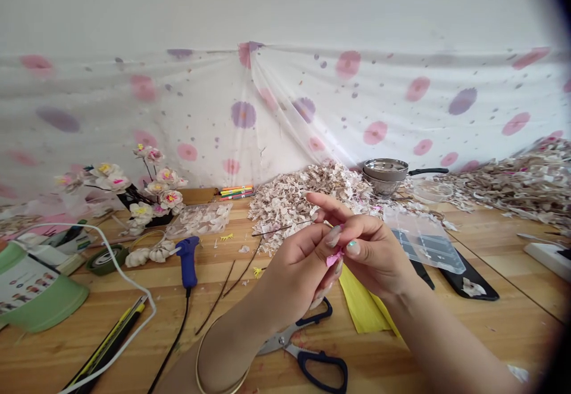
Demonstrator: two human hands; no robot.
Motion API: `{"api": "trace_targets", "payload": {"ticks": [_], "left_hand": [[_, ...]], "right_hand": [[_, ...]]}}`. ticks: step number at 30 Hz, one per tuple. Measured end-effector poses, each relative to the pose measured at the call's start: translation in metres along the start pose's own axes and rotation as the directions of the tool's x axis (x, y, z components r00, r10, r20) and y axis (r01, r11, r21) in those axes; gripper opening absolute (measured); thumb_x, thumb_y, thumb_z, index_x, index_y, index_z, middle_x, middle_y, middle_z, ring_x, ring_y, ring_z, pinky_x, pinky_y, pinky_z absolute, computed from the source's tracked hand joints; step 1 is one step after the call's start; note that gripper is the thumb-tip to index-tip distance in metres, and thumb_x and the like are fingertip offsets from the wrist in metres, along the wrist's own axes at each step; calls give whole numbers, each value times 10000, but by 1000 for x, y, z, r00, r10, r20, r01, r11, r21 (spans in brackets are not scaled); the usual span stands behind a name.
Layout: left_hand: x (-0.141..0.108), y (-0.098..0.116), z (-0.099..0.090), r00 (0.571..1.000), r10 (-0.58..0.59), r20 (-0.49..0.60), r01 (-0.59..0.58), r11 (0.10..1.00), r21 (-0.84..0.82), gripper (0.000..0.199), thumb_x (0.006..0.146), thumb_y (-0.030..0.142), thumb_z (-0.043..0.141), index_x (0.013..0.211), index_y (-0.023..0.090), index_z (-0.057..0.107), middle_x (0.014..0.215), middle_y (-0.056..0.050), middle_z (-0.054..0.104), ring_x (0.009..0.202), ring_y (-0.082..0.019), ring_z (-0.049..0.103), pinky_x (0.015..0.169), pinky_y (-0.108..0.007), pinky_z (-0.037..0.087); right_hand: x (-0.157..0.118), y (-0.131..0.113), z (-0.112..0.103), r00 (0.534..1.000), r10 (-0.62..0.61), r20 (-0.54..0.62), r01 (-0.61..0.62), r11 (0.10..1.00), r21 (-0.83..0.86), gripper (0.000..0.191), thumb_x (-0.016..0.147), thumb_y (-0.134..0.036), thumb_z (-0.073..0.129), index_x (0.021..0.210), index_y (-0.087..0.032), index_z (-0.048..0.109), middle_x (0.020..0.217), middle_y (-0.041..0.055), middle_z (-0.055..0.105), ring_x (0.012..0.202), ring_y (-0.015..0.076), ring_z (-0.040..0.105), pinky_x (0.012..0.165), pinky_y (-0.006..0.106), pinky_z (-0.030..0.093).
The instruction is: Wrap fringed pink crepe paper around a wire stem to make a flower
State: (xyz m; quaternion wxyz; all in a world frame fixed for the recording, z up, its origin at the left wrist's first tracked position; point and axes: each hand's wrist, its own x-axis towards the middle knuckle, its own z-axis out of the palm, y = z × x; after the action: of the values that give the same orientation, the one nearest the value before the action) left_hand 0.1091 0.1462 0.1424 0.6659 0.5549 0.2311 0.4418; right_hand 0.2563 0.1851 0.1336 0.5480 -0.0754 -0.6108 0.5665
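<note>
in the grip (303, 263), pink scrap (333, 259)

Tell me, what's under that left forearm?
Scissors with dark blue handles lie on the wooden table below it; the handles, pivot and part of the blades show. The left forearm covers the blade tips.
</note>
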Motion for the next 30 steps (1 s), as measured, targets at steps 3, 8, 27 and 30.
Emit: {"api": "trace_targets", "payload": {"ticks": [3, 8, 27, 30], "left_hand": [[-2, 2, 1, 1000, -31, -8, 31, 999, 20, 390, 910, 540, 612, 784, 193, 485, 536, 85, 419, 406, -34, 282, 371, -149, 240], [-2, 3, 4, 999, -35, -34, 37, 998, 54, 398, 912, 557, 597, 779, 197, 492, 535, 83, 395, 419, -46, 288, 370, -163, 235], [-10, 6, 2, 882, 467, -64, -292, 649, 702, 370, 1048, 371, 413, 720, 199, 422, 592, 59, 395, 526, -73, 367, 494, -229, 286], [-11, 9, 1, 866, 498, 36, -349, 551, 758, 330, 1049, 296, 404, 732, 202, 413, 603, 60, 402, 539, -75, 384, 516, -231, 298]], "right_hand": [[-1, -2, 2, 1000, 18, -3, -18, 999, 30, 78, 744, -317, 867, 785, -361, 817, 1292, -44, 702, 1061, 147, 649, 977, 284, 513], [-3, -1, 2, 999, 33, -18, -32, 997, 65, 100, 714, -279, 891, 733, -321, 801, 1316, -41, 681, 1057, 132, 639, 965, 261, 514], [-6, -23, -17, 649, -754, 98, 531, 357, -768, 62, 864, -246, 748, 915, -240, 713, 905, 46, 662, 867, 214, 645, 799, 379, 533], [-8, -40, -21, 719, -540, 437, 616, 206, -760, 108, 896, -169, 693, 996, -199, 667, 809, 46, 680, 724, 184, 639, 664, 330, 528]]}}
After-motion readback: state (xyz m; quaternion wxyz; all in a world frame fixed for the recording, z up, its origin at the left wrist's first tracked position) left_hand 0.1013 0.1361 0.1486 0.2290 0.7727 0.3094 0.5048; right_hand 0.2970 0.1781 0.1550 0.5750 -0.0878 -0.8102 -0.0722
